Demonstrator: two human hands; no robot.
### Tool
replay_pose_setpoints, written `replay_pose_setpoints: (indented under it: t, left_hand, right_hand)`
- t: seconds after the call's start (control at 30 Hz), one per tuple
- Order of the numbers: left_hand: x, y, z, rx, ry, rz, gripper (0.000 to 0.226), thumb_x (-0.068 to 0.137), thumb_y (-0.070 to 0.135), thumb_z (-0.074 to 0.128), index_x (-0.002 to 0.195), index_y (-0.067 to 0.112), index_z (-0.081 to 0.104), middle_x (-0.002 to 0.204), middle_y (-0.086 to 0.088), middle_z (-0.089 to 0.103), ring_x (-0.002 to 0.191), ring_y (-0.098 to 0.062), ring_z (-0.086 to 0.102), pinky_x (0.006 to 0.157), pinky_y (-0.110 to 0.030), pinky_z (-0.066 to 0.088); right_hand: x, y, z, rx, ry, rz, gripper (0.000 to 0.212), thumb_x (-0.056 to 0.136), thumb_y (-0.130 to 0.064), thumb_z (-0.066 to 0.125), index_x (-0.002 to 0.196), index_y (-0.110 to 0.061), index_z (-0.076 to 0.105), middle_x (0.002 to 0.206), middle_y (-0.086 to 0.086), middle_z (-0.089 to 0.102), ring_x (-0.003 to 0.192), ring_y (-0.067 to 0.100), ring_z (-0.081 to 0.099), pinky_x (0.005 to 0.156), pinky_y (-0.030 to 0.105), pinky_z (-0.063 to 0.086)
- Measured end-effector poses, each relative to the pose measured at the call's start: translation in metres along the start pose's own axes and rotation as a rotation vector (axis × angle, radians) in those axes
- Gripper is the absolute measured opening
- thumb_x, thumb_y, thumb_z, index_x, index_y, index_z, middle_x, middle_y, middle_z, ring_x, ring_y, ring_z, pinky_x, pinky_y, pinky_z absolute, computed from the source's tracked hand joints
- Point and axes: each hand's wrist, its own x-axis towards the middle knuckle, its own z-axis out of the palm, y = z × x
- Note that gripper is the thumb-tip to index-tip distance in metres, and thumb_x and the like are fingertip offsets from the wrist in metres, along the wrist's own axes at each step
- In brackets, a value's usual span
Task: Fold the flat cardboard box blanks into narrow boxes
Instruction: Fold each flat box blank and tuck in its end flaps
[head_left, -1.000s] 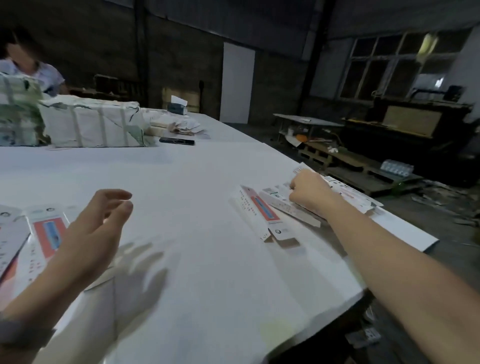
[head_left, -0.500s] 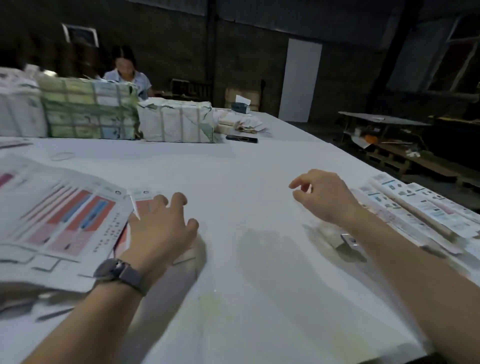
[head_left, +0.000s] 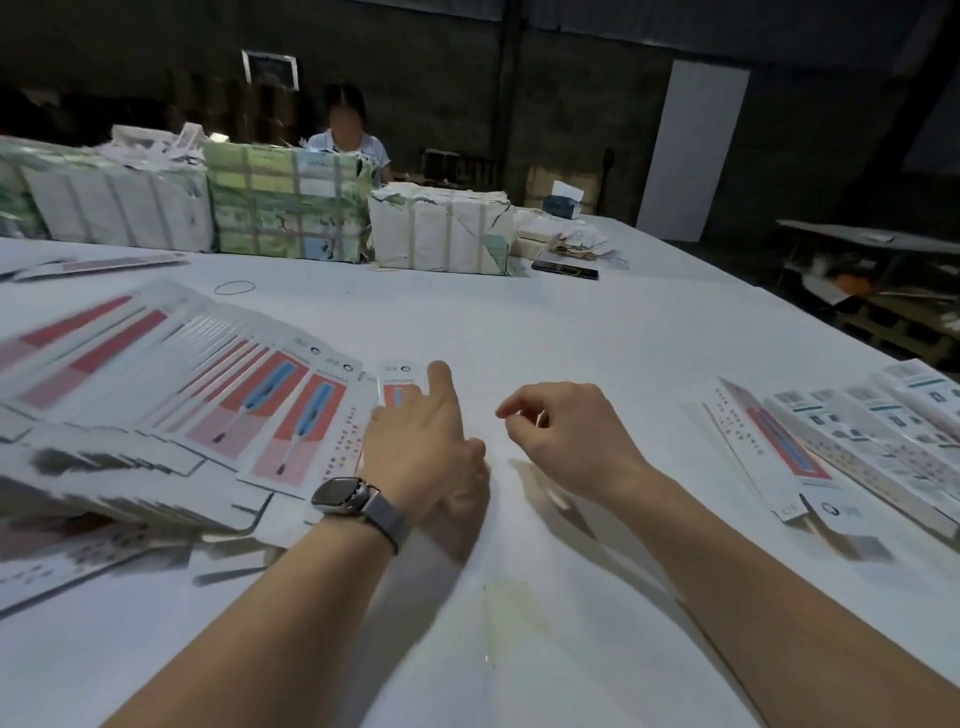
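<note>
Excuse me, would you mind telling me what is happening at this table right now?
A person is folding flat printed cardboard box blanks into narrow boxes. The left hand rests on the rightmost red-and-white blank, index finger extended. The right hand hovers empty, fingers loosely curled. Finished narrow white boxes lie to the right on the white table.

I'm viewing via one head cam, wide-angle, looking fwd and down, close above the white table (head_left: 519, 322); no 2nd view.
</note>
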Motion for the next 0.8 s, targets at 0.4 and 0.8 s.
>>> replay_pose_setpoints:
  t: [0.4, 0.8]
  left_hand:
    - [0.008, 0.003, -0.002, -0.080, -0.075, 0.019, 0.071, 0.075, 0.015, 0.074, 0.128, 0.031, 0.029, 0.142, -0.008, 0.022, 0.109, -0.039, 0.047, 0.090, -0.054, 0.051]
    - [-0.014, 0.015, -0.020, 0.238, 0.024, 0.296, 0.062, 0.082, 0.002, 0.053, 0.135, 0.026, 0.030, 0.093, -0.006, 0.057, 0.082, -0.033, 0.057, 0.063, -0.040, 0.049]
  right_hand:
    - [-0.001, 0.007, -0.005, 0.174, 0.122, -0.015, 0.019, 0.087, -0.016, 0.062, 0.087, -0.027, 0.077, 0.058, -0.030, 0.058, 0.058, 0.001, 0.054, 0.063, 0.022, 0.039]
    - [-0.002, 0.012, -0.017, 0.268, 0.197, 0.012, 0.025, 0.087, -0.013, 0.061, 0.080, -0.036, 0.069, 0.054, -0.021, 0.056, 0.055, 0.004, 0.051, 0.055, 0.010, 0.036]
